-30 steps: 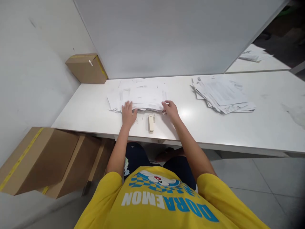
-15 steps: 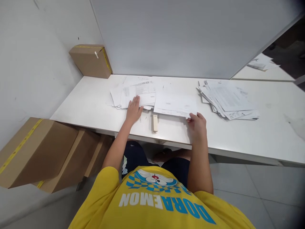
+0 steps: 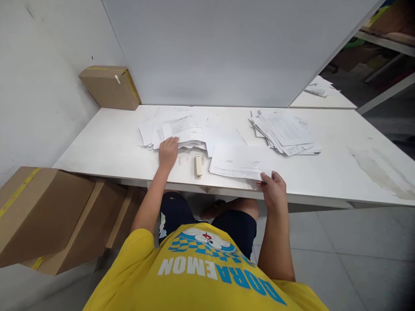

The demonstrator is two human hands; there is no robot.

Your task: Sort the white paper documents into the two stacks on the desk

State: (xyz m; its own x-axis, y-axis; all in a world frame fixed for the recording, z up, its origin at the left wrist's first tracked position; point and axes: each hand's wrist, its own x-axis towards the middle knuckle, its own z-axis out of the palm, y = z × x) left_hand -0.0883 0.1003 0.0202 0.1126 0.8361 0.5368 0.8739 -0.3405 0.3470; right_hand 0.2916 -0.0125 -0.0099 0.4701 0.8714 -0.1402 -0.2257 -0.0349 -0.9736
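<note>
My right hand (image 3: 275,190) pinches the near right corner of a few printed paper sheets (image 3: 238,160), which lie close to the table's front edge. Over on the left, my left hand (image 3: 168,152) has its fingers curled at the near edge of a loose pile of papers (image 3: 181,129). The top paper there bows up a little beside the fingertips, and my thumb is hidden. Between my hands a cream stapler (image 3: 199,166) lies on the white table (image 3: 106,142), with small staple-like bits next to it.
A second messy paper stack (image 3: 285,129) sits to the right. One taped cardboard box (image 3: 110,88) stands in the back left corner, and larger cardboard boxes (image 3: 45,211) are stacked left below the tabletop. A grey panel (image 3: 207,52) closes the back.
My right hand has pulled its sheets toward me, away from the left pile. My left hand has gone from lying flat on the pile to curling at its edge. The view has shifted right.
</note>
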